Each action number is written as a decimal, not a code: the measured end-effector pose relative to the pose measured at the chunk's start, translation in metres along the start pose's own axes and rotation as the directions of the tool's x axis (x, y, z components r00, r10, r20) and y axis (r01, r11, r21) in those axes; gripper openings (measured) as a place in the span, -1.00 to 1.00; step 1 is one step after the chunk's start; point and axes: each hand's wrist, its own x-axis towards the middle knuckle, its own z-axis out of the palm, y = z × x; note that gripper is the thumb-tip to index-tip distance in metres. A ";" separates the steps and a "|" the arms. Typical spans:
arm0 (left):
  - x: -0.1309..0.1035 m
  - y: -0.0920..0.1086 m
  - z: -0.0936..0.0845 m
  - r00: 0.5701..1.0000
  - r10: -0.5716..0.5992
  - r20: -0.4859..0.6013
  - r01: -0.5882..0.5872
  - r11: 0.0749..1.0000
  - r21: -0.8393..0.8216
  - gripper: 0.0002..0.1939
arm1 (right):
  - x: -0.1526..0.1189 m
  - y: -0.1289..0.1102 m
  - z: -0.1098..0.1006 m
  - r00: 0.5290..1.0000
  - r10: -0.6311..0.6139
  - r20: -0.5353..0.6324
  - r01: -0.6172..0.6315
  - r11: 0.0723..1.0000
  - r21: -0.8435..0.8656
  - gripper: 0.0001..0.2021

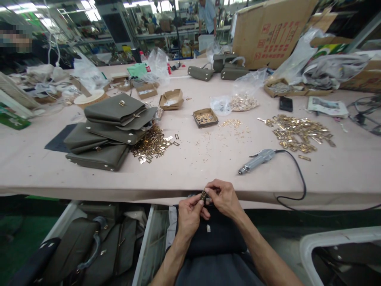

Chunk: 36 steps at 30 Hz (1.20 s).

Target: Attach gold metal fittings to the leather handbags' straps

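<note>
My left hand (190, 212) and my right hand (224, 197) meet just below the table's front edge, both pinching a small gold metal clasp (204, 194). Under them, on my lap, lies a dark bag (214, 238) with a small metal fitting showing. An electric screwdriver (256, 160) with a black cable lies on the table just beyond my right hand. A pile of gold buckle parts (153, 145) lies beside a stack of olive-grey bags (108, 131) at the left.
The pink table (193, 171) also carries a larger heap of gold hardware (297, 133), small cardboard trays (205, 117), plastic bags, a phone (285, 104) and a big carton (272, 31). More grey bags fill a bin (89, 246) at my lower left. People work further back.
</note>
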 end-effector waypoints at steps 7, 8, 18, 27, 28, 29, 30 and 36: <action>0.001 0.000 -0.002 1.000 -0.005 0.031 0.004 1.000 0.014 -0.47 | 0.002 -0.002 -0.006 0.998 0.038 0.052 -0.040 0.999 0.023 -0.83; 0.001 0.000 -0.002 1.000 -0.006 0.031 0.006 1.000 0.019 -0.46 | 0.001 -0.003 -0.005 0.999 0.025 0.042 -0.025 1.000 0.003 -0.83; -0.005 0.004 -0.002 0.999 -0.005 0.048 0.004 1.000 0.010 -0.47 | -0.004 -0.006 0.001 0.996 -0.085 0.021 0.087 0.992 -0.089 -0.85; -0.006 0.007 0.002 0.999 0.021 -0.032 -0.020 0.999 0.032 -0.51 | -0.004 -0.007 0.000 0.977 -0.208 0.040 0.211 0.942 -0.260 -0.84; -0.006 0.006 0.003 0.999 0.023 -0.035 -0.022 0.999 0.042 -0.52 | -0.005 -0.006 0.001 0.971 -0.235 0.038 0.236 0.928 -0.288 -0.83; -0.006 0.005 0.004 0.999 0.026 -0.034 -0.024 0.998 0.052 -0.52 | -0.006 -0.005 0.001 0.965 -0.261 0.039 0.260 0.914 -0.313 -0.82; -0.006 0.004 0.004 0.999 0.031 -0.033 -0.028 0.998 0.061 -0.53 | -0.006 -0.005 0.002 0.958 -0.283 0.042 0.280 0.900 -0.334 -0.81; -0.004 0.004 0.005 0.998 0.048 -0.031 -0.045 0.994 0.099 -0.61 | -0.007 -0.001 0.003 0.942 -0.327 0.083 0.333 0.867 -0.371 -0.78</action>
